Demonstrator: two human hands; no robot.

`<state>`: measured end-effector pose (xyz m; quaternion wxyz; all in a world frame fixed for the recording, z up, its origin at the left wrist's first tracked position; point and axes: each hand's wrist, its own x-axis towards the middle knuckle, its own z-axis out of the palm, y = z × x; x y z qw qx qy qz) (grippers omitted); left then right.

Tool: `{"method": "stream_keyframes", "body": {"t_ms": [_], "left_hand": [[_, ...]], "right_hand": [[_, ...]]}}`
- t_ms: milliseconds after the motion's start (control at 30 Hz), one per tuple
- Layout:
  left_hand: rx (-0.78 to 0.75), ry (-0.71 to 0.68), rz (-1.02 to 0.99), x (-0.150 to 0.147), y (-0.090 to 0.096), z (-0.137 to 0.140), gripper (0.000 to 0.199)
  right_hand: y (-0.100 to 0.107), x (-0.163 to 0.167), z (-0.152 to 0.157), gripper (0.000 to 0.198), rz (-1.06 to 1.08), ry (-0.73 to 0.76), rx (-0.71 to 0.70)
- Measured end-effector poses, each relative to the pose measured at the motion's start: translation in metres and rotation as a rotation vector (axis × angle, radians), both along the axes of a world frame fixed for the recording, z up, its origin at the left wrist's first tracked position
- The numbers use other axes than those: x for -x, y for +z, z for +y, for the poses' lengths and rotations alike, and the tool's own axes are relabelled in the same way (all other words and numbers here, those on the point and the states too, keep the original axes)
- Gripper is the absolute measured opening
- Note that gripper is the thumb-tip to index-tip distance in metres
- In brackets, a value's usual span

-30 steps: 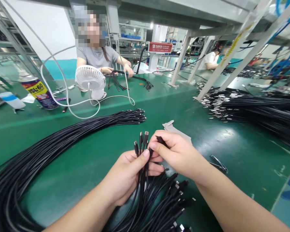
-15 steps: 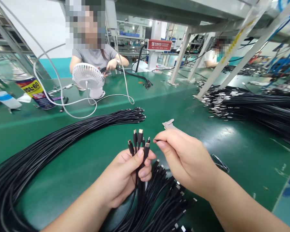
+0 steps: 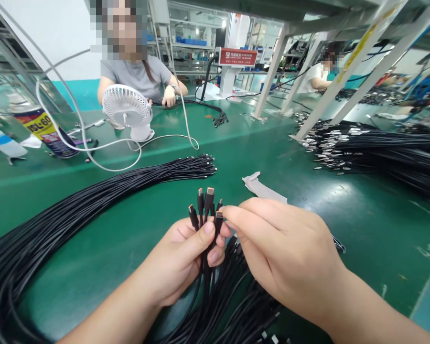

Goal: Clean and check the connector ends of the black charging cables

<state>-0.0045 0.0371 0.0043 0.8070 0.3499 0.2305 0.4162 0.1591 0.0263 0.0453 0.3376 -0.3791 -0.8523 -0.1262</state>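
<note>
My left hand [image 3: 189, 253] is closed round several black USB cables [image 3: 209, 198], their plugs standing up above my thumb in a loose fan. The metal tips of the plugs point upward. My right hand [image 3: 275, 253] is closed, with its index fingertip at the front plug [image 3: 218, 219]; whether it touches the plug or pinches something small, I cannot make out. Under both hands lies a pile of more black cables [image 3: 232, 291], partly hidden by my right hand and wrist.
A long cable bundle [image 3: 129, 184] curves along the left. Beyond it stand a white fan [image 3: 127, 107] and a spray can [image 3: 53, 131]. A pale strip [image 3: 263, 187] lies behind my right hand. More cables [image 3: 376, 148] are heaped at right near metal legs. A co-worker [image 3: 136, 76] sits opposite.
My right hand has moved in toward the front plug; the thin dark bit at its fingertips no longer shows. My left hand keeps its hold. The co-worker's hands have shifted slightly.
</note>
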Motion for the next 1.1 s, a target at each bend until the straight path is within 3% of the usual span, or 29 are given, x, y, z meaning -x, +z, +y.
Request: {"method": "stream_keyframes", "body": {"t_ms": [400,1100], "left_hand": [[-0.004,0.063,0.118,-0.0005,0.001,0.0037,0.027],[0.021,0.08,0.098,0.0008,-0.0009,0.0046,0.023]], "right_hand": [[-0.0012,-0.002,0.0041,0.029,-0.044,-0.012,0.008],[0.0,-0.007,0.0066,0.031,-0.107,-0.019,0.078]]}}
